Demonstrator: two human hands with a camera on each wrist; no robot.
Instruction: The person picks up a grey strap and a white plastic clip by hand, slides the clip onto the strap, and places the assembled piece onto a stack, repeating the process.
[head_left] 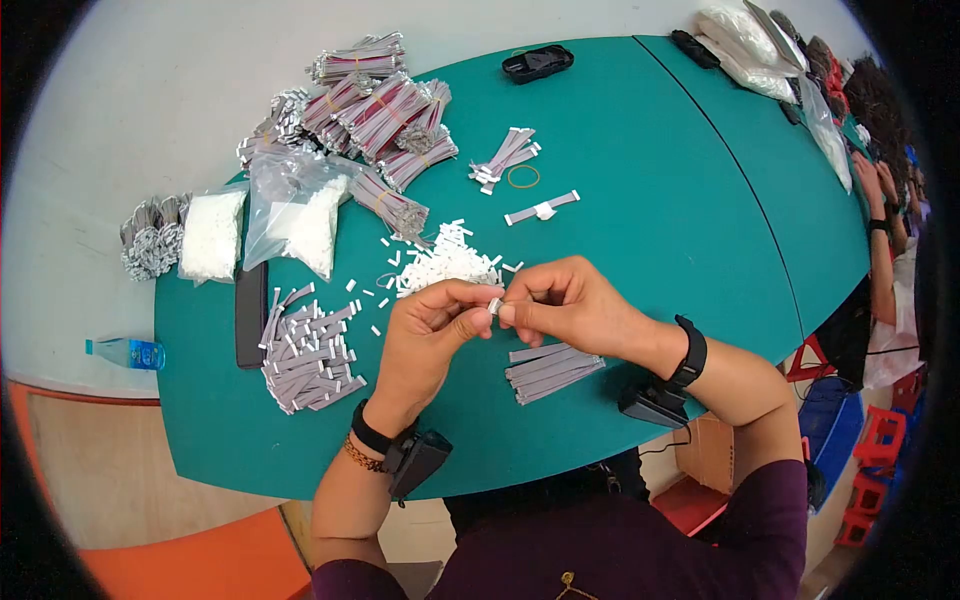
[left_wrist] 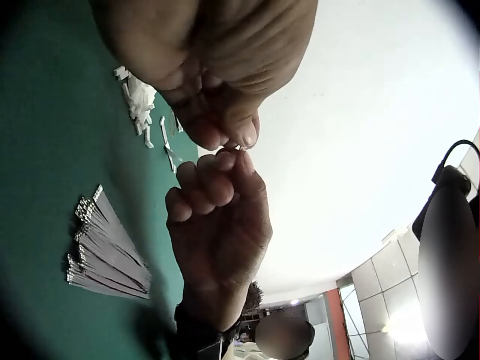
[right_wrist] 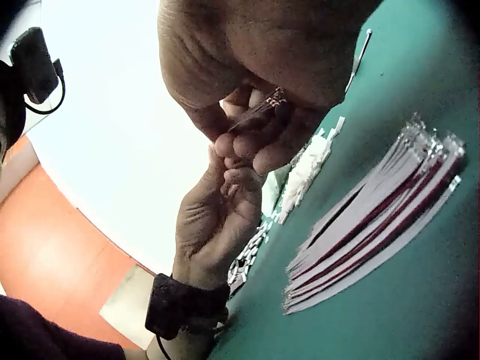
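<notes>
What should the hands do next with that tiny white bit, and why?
Probably push the white bit onto the end of the grey strip. The left hand and right hand pinch them together fingertip to fingertip above the table, so the two parts seem lined up.

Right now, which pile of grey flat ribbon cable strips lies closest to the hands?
The small neat stack of grey ribbon strips beneath the right hand; the loose heap lies farther left, the rubber-banded bundles at the far edge.
</notes>
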